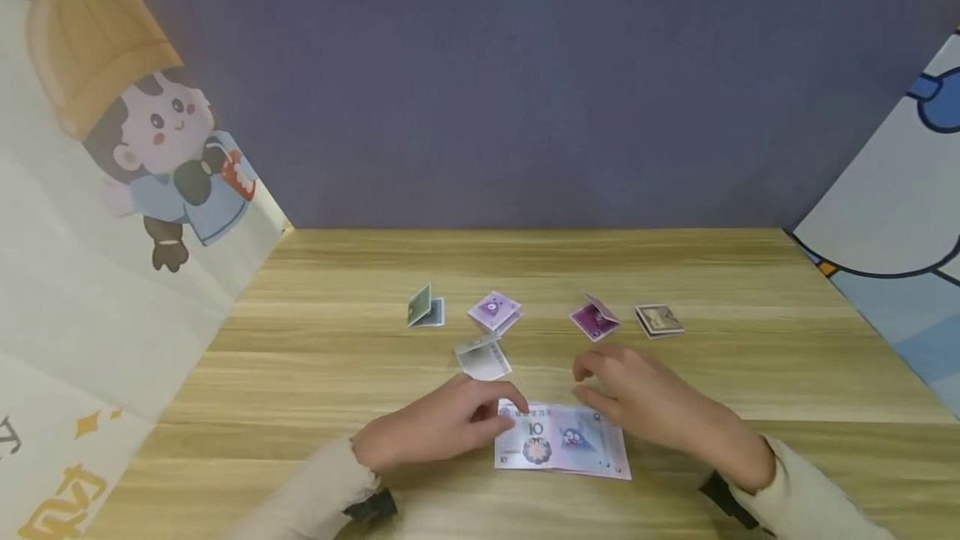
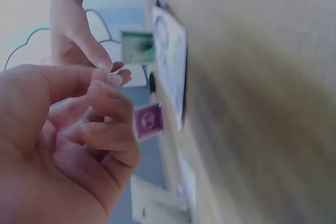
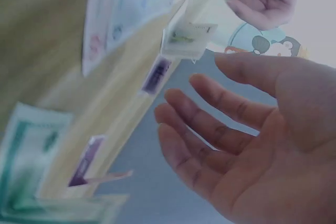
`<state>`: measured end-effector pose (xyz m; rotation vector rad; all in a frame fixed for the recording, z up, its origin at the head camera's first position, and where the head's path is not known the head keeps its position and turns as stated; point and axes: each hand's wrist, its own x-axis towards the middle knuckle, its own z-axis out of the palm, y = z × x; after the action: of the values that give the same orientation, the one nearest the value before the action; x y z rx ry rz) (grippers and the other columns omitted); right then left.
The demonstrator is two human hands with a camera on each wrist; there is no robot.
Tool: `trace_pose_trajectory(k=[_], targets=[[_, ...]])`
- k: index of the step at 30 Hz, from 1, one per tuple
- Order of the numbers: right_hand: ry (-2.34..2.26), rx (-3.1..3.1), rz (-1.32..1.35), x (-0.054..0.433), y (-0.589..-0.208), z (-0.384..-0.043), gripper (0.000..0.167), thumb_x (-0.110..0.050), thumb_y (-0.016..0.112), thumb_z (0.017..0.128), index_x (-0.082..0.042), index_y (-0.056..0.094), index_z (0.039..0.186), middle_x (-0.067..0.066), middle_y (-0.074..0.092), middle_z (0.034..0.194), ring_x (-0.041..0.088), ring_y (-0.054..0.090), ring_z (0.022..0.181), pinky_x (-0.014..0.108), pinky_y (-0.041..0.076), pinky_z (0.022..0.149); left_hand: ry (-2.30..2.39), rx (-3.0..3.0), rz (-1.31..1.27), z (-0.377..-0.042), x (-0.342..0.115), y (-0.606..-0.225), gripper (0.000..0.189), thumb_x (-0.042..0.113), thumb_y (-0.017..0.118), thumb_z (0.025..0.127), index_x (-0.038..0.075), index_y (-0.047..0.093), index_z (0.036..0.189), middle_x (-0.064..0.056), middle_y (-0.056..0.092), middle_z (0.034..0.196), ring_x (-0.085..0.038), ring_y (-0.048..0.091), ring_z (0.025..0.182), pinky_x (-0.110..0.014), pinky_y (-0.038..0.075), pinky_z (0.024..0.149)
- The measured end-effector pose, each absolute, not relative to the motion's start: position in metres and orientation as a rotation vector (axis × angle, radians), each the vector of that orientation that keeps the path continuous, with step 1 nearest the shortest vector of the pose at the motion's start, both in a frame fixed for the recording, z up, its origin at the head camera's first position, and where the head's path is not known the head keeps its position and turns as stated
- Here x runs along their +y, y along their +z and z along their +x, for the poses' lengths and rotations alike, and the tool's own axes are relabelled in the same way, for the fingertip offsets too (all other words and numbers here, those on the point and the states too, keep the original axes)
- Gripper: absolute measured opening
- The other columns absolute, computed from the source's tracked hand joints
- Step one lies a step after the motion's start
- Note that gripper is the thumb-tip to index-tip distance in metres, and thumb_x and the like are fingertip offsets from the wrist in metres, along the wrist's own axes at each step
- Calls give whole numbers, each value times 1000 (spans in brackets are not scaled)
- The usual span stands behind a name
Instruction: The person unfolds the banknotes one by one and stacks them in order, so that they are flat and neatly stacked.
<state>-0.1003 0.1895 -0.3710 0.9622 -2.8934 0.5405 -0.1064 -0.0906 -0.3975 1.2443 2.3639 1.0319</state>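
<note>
A lilac-and-blue play banknote printed with 10 lies flat on the table, a crease down its middle. Over its left edge hovers my left hand, index finger bent, thumb and index apart in the head view; nothing shows between them. My right hand is above the note's upper right corner with its fingers loosely bent. The right wrist view shows that hand's fingers relaxed and the palm bare. Just beyond the left hand sits a folded grey-white note, partly propped up.
Farther back stand several folded notes: a green one, a light purple one, a magenta one with a raised flap, and a brown one. A dark wall closes off the wooden table behind; printed panels flank it.
</note>
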Motion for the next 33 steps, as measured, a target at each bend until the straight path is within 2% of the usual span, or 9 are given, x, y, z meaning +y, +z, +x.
trace_pose_trajectory(k=[6, 8, 11, 14, 18, 23, 27, 33], targets=[[632, -2852, 1059, 187, -356, -120, 6, -12, 71, 92, -16, 67, 93, -9, 64, 90, 4, 57, 80, 25, 53, 67, 1209, 2521, 1044, -121, -105, -381, 13, 11, 61, 98, 11, 69, 109, 5, 60, 72, -5, 53, 64, -23, 49, 57], [685, -2853, 1088, 186, -353, -130, 5, -12, 70, 93, -16, 67, 94, -11, 63, 89, 4, 58, 82, 29, 55, 74, 1251, 2569, 983, -131, -109, -378, 12, 11, 61, 98, 11, 69, 107, 0, 65, 80, -7, 57, 69, -24, 51, 59], [769, -2841, 1108, 184, -350, -146, 3, -12, 69, 94, -16, 68, 94, -12, 64, 88, 5, 60, 84, 31, 56, 76, 1292, 2634, 935, -148, -114, -376, 11, 9, 62, 98, 9, 69, 105, -6, 70, 92, -11, 61, 78, -27, 53, 63], [843, -2835, 1089, 178, -347, -164, 5, -12, 65, 96, -13, 69, 95, -9, 66, 87, 8, 62, 83, 29, 55, 72, 1308, 2698, 927, -166, -116, -376, 10, 6, 63, 96, 5, 69, 103, -8, 70, 96, -15, 63, 83, -29, 55, 69], [926, -2844, 1051, 167, -347, -188, 5, -10, 64, 96, -12, 69, 97, -2, 68, 88, 12, 63, 84, 30, 55, 74, 1284, 2777, 881, -186, -120, -380, 11, 5, 65, 94, 1, 68, 104, -8, 67, 100, -19, 63, 88, -33, 55, 77], [1021, -2878, 1007, 154, -357, -216, 9, -12, 65, 96, -6, 69, 101, 3, 70, 90, 15, 64, 83, 32, 55, 74, 1205, 2848, 741, -205, -117, -386, 16, 7, 66, 93, 2, 67, 109, -12, 62, 112, -22, 63, 91, -35, 54, 79], [995, -2908, 978, 142, -368, -232, 13, -13, 68, 93, -2, 68, 100, 6, 70, 89, 17, 65, 80, 31, 55, 71, 1160, 2820, 653, -216, -110, -390, 20, 7, 67, 93, 0, 66, 111, -15, 61, 114, -23, 63, 91, -34, 55, 80], [914, -3073, 941, 121, -376, -243, 32, -19, 70, 93, 7, 60, 110, 12, 66, 90, 20, 61, 75, 32, 52, 65, 1026, 2792, 624, -229, -99, -395, 27, 7, 70, 89, -3, 63, 114, -17, 62, 112, -28, 61, 100, -37, 54, 86]])
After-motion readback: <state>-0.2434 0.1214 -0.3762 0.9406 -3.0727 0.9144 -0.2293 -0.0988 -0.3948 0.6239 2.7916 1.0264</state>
